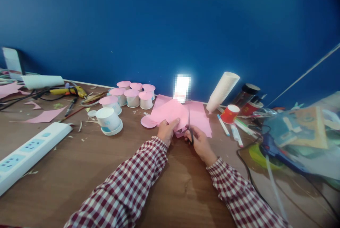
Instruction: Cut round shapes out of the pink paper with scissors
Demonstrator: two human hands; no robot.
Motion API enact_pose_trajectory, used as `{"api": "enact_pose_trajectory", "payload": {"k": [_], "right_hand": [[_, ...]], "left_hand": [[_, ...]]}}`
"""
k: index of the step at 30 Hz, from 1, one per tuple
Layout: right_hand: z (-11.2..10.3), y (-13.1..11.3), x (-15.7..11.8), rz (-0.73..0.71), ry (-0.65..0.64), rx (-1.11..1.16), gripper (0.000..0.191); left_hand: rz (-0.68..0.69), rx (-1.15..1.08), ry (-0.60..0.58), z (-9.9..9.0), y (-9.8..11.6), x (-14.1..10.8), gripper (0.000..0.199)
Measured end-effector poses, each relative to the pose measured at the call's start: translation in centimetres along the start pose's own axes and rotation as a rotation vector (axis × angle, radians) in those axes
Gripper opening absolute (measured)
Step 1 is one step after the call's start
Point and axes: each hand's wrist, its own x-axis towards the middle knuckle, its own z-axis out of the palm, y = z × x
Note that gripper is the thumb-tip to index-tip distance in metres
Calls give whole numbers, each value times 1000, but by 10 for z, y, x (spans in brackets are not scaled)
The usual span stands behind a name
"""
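Observation:
My left hand [166,132] pinches a sheet of pink paper [166,111] along its near edge, thumb on top. Through the scissors' dark handles go the fingers of my right hand [199,141], and the scissors [188,116] point away from me at the paper's right side. Whether the blades are apart is too small to tell. More pink sheets [200,112] lie flat beneath, and a round pink piece [148,122] pokes out at the left. Several paper cups topped with pink discs [132,93] stand to the left, beside a white cup with a side loop [108,118].
A white power strip [34,150] lies at left, near a yellow glue gun [67,90] and pink scraps [45,115]. On the right are a leaning stack of cups [223,91], a red cup [230,114], markers [223,125] and a blue glue gun [281,157] with its cord.

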Motion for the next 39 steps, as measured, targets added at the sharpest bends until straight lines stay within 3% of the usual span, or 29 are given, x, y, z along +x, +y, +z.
{"api": "enact_pose_trajectory", "payload": {"k": [39], "right_hand": [[-2, 5, 1, -6, -16, -36, 47]], "left_hand": [[-11, -15, 20, 0, -1, 1, 32]]}}
